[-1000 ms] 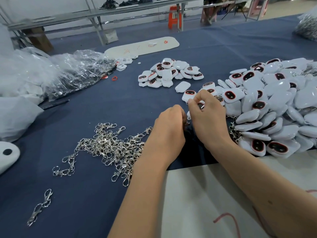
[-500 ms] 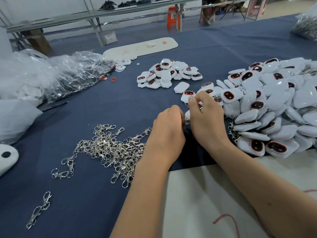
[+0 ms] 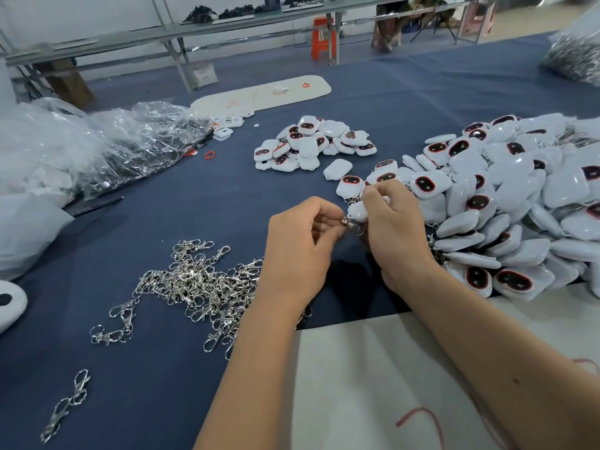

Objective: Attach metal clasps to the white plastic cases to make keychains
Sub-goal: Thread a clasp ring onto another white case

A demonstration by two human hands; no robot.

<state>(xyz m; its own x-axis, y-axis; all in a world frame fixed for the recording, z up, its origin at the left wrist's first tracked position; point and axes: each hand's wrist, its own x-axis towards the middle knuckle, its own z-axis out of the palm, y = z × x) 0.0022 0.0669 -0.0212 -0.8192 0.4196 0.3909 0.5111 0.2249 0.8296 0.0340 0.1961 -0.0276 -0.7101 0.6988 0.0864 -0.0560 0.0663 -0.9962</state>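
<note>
My right hand point(image 3: 391, 232) grips a white plastic case point(image 3: 358, 210) above the blue cloth. My left hand point(image 3: 300, 248) pinches a silver metal clasp point(image 3: 352, 223) right at the case's lower edge. The two hands are close together, a small gap between them. A loose heap of silver clasps point(image 3: 198, 284) lies to the left of my left wrist. A large pile of white cases with dark red-rimmed windows point(image 3: 506, 203) spreads to the right, some with clasps showing at its near edge. A smaller pile of cases point(image 3: 311, 144) lies further back.
Crumpled clear plastic bags point(image 3: 107, 147) fill the left side. A stray clasp pair point(image 3: 66, 404) lies near the front left. A white sheet point(image 3: 373, 384) covers the table under my forearms. A long white board point(image 3: 263, 94) lies at the back; benches stand beyond.
My hands have drawn slightly apart, so the clasp and the case's lower edge now show between them. My left hand has turned and its fingers have curled more.
</note>
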